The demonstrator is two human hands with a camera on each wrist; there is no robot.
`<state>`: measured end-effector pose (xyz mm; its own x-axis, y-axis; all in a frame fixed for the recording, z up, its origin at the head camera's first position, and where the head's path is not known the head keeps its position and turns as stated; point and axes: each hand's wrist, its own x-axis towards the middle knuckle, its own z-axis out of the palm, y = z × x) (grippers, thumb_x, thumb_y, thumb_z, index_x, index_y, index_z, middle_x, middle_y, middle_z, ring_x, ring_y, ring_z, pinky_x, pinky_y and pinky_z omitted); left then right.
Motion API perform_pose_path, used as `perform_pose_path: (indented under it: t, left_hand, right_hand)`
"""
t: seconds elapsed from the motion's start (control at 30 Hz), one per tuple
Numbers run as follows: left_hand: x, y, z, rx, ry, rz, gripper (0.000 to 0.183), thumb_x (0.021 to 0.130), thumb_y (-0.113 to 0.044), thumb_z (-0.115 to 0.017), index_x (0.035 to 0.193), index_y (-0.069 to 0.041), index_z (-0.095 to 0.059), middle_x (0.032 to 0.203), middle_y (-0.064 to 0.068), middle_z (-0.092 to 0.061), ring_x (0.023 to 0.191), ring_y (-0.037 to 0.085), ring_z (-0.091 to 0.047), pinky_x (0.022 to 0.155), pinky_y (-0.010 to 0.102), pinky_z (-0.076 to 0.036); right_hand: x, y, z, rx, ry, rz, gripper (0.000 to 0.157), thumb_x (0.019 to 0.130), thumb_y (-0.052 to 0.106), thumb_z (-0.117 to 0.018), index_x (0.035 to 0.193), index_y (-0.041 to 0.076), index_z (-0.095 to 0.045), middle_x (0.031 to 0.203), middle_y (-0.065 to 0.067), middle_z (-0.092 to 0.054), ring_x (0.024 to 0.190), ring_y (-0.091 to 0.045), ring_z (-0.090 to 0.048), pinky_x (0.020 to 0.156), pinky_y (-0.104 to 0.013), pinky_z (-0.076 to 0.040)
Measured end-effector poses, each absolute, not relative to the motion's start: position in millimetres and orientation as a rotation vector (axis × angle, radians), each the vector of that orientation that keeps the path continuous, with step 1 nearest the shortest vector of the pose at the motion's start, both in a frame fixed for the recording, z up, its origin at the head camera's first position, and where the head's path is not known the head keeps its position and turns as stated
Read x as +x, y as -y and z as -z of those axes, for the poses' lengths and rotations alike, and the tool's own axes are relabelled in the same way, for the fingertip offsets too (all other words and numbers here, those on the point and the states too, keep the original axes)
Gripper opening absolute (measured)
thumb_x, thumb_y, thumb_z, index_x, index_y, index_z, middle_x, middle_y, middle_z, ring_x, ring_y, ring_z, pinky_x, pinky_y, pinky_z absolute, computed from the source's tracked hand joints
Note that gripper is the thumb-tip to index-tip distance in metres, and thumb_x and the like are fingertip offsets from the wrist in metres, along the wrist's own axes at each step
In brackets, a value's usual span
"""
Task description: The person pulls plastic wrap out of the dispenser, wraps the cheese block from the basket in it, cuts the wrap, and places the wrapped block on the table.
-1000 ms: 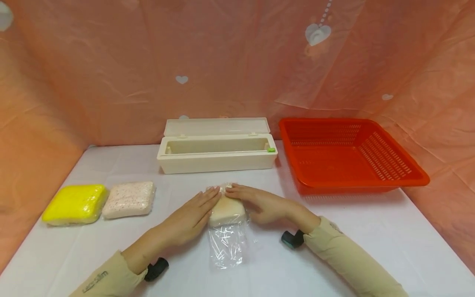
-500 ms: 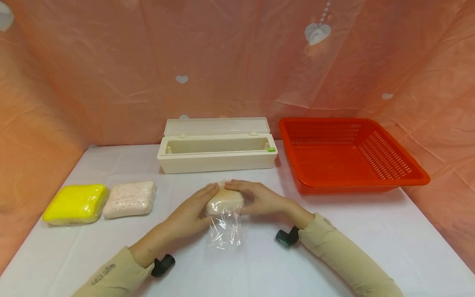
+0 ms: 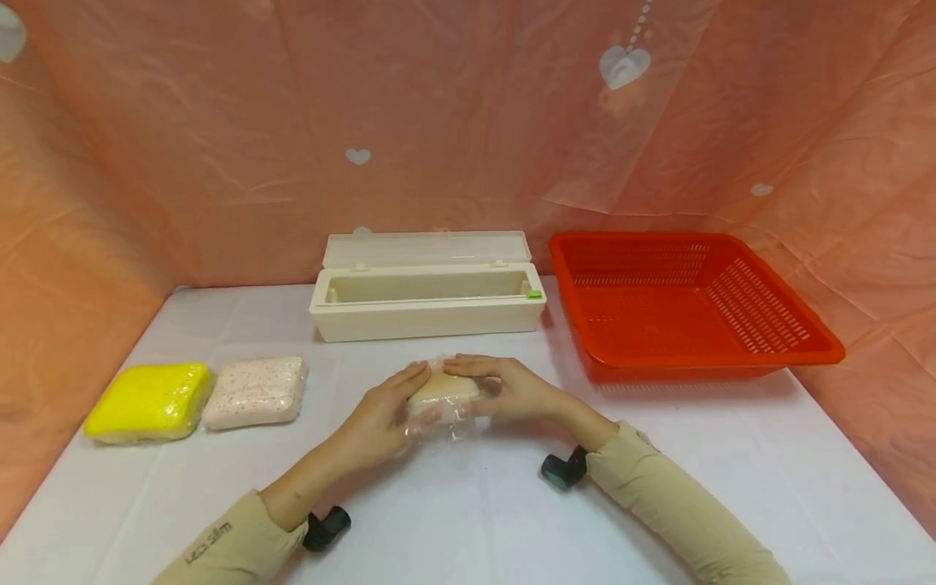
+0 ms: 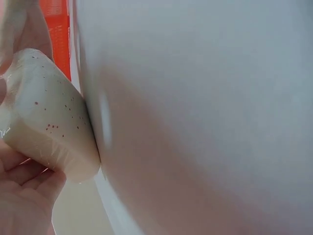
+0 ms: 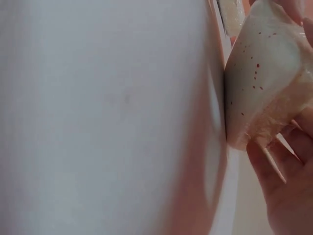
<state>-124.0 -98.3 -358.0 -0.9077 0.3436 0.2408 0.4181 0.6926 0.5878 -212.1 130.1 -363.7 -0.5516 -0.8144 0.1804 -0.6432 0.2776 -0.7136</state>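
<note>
Both hands hold a cream, sponge-like block (image 3: 443,388) in clear plastic film at the middle of the table. My left hand (image 3: 380,414) grips its left side and my right hand (image 3: 522,390) its right side, fingers over the top and thumbs at the near face. Loose film (image 3: 449,426) bunches under the thumbs. In the left wrist view the block (image 4: 54,117) shows red specks on its underside, its far edge down at the table and its near side tilted up. The right wrist view shows the same speckled face (image 5: 264,73), with fingers (image 5: 266,169) against its lower edge.
A wrapped yellow block (image 3: 149,402) and a wrapped pale speckled block (image 3: 254,393) lie at the left. Behind the hands stands a long white box (image 3: 431,321), lid raised, with a green slider (image 3: 535,295). A red perforated basket (image 3: 695,357) stands at the back right.
The block has gone from lying flat to tilted up, gripped by both hands. The film flap that stretched towards me is now gathered up against its near face by the thumbs.
</note>
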Motion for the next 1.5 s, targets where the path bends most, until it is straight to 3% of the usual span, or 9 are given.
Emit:
perform_pose_path:
  t: [0.33,0.47,0.7,0.83,1.17,1.27,1.37,1.5]
  left_hand:
    - [-126,95,361,-0.515,2.684,1.159,0.038,0.089,-0.025,-0.069,0.114,0.003,-0.067,0.132,0.015,-0.058,0.125,0.036,-0.052,0.105,0.053,-0.038]
    - [-128,96,359,-0.499,2.683,1.180,0.036,0.085,-0.025,-0.073,0.109,0.001,-0.070,0.126,0.013,-0.063,0.120,0.034,-0.056,0.101,0.051,-0.043]
    - [-137,99,356,-0.328,2.744,1.360,0.038,0.078,-0.026,-0.080,0.106,-0.003,-0.070,0.114,0.009,-0.066,0.106,0.027,-0.062,0.086,0.038,-0.054]
    - [-141,101,358,-0.249,2.746,1.411,0.030,0.079,-0.023,-0.079,0.103,-0.006,-0.070,0.109,0.007,-0.067,0.099,0.024,-0.063,0.084,0.035,-0.053]
    - [-145,97,362,-0.286,2.684,1.315,0.017,0.076,-0.010,-0.080,0.091,-0.008,-0.071,0.094,0.004,-0.067,0.087,0.017,-0.057,0.078,0.030,-0.047]
    - [-144,95,360,-0.313,2.685,1.288,0.018,0.076,-0.007,-0.079,0.091,-0.006,-0.070,0.094,0.005,-0.066,0.087,0.018,-0.057,0.077,0.032,-0.046]
    - [-139,94,356,-0.355,2.692,1.208,0.017,0.079,-0.005,-0.074,0.095,-0.004,-0.069,0.096,0.006,-0.067,0.092,0.022,-0.060,0.082,0.039,-0.049]
    - [-124,93,352,-0.494,2.692,1.026,0.027,0.089,-0.009,-0.064,0.113,0.004,-0.065,0.118,0.016,-0.065,0.115,0.034,-0.057,0.099,0.051,-0.044]
  right_hand:
    - [-208,-128,364,-1.155,-2.320,1.223,0.052,0.081,0.022,-0.077,0.129,0.013,-0.062,0.140,-0.001,-0.054,0.137,-0.019,-0.041,0.114,-0.048,-0.029]
    - [-207,-127,363,-1.141,-2.323,1.262,0.045,0.080,0.022,-0.078,0.122,0.012,-0.068,0.134,0.000,-0.060,0.133,-0.017,-0.046,0.111,-0.045,-0.034]
    - [-206,-121,362,-1.080,-2.363,1.319,0.035,0.080,0.017,-0.078,0.114,0.010,-0.071,0.125,-0.003,-0.066,0.121,-0.019,-0.056,0.100,-0.034,-0.046]
    - [-206,-118,362,-1.017,-2.343,1.358,0.035,0.081,0.012,-0.076,0.115,0.010,-0.070,0.122,-0.005,-0.067,0.112,-0.018,-0.059,0.093,-0.027,-0.049]
    - [-204,-115,366,-1.108,-2.400,1.317,0.030,0.081,0.006,-0.071,0.111,0.009,-0.070,0.116,-0.005,-0.067,0.102,-0.018,-0.055,0.089,-0.029,-0.047]
    - [-201,-115,365,-1.234,-2.472,1.242,0.029,0.082,0.006,-0.072,0.110,0.007,-0.069,0.114,-0.007,-0.067,0.104,-0.021,-0.057,0.089,-0.030,-0.048]
    - [-196,-118,361,-1.380,-2.551,1.100,0.031,0.086,0.011,-0.069,0.117,0.006,-0.066,0.121,-0.008,-0.066,0.115,-0.024,-0.057,0.098,-0.036,-0.047]
    - [-185,-127,355,-1.471,-2.618,0.844,0.042,0.097,0.019,-0.056,0.135,0.004,-0.053,0.143,-0.008,-0.051,0.136,-0.024,-0.041,0.113,-0.042,-0.032]
